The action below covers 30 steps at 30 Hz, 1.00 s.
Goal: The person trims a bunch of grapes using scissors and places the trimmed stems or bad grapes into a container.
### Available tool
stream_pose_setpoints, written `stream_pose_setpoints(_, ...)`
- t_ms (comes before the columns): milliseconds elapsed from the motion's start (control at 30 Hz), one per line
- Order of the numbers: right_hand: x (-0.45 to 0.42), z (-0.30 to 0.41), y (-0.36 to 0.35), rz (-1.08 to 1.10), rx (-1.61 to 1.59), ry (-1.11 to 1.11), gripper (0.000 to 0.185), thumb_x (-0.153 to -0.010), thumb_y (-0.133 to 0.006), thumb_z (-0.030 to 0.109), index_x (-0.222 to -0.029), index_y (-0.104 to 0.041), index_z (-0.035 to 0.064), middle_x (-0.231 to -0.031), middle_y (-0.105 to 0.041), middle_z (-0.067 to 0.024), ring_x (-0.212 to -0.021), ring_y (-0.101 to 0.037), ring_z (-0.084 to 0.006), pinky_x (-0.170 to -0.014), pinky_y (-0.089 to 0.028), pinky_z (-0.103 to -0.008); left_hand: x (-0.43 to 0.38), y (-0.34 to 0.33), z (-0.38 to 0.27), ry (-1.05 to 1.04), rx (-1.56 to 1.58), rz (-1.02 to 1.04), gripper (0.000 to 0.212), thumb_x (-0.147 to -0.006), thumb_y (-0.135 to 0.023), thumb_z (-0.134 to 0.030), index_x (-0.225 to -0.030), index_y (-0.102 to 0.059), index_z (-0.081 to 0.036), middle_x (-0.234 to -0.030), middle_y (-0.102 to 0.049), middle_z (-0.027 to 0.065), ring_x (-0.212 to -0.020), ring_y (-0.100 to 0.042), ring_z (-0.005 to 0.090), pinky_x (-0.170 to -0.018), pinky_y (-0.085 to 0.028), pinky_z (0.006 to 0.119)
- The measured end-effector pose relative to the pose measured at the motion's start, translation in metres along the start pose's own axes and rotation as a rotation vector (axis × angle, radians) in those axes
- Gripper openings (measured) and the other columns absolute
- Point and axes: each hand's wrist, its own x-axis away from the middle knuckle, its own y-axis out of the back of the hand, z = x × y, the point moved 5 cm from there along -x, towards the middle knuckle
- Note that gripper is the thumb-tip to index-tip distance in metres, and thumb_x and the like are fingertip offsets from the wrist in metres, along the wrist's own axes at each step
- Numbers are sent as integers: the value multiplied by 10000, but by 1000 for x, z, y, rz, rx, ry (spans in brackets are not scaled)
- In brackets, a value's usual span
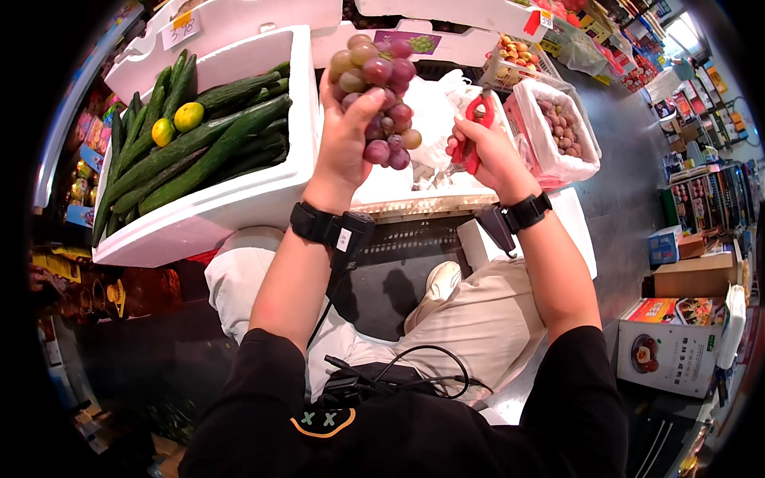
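Observation:
A bunch of red and green grapes (391, 107) is held up in my left hand (349, 128), thumb across its front. Wrapped around red-handled pruning shears (478, 113), my right hand (490, 146) is to the right of the bunch, and the blades point away from me. The shears and the grapes are apart. Below both hands is a white crate (418, 200) with white plastic bags (433, 113) in it. Part of the crate is hidden behind the grapes and my hands.
On the left, a white foam box (239, 206) holds cucumbers (221, 143) and two yellow citrus fruits (189, 117). To the right is a lined pink basket (556, 173) of small brown fruits (559, 125). A basket of reddish fruit (517, 51) stands behind. Cardboard boxes (669, 346) line the right side.

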Motion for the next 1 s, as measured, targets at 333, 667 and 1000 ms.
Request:
stream_pose_setpoints(333, 39, 33, -56, 19, -15, 168, 261, -954, -610, 279, -1053, -548, 46, -642, -457, 58, -503, -413, -46, -560, -490, -252, 9, -20, 15, -166, -294, -38, 810, -832, -616, 15, -1473, -140, -123, -1317, -451, 141, -1073, -578, 227, -865, -527, 358)
stream_pose_setpoints(667, 50, 48, -67, 162, -89, 297, 547, -877, -716, 172, -1305, -428, -10, -1171, -562, -79, -1036, -588, -155, -860, -519, -303, 17, -40, 5, -437, -1067, -87, 859, -723, -788, -121, -1442, -320, -144, -1198, -616, 164, -1051, -650, 274, -853, -541, 357)
stream_pose_setpoints(1000, 48, 51, -59, 332, -287, 394, 513, -888, -701, 165, -1313, -448, 31, -1217, -590, -63, -1075, -604, -167, -858, -522, -294, 14, -84, -23, -693, -1419, 102, 956, -638, -816, -129, -1458, -327, -158, -1041, -626, 153, -853, -649, 338, -701, -544, 404)
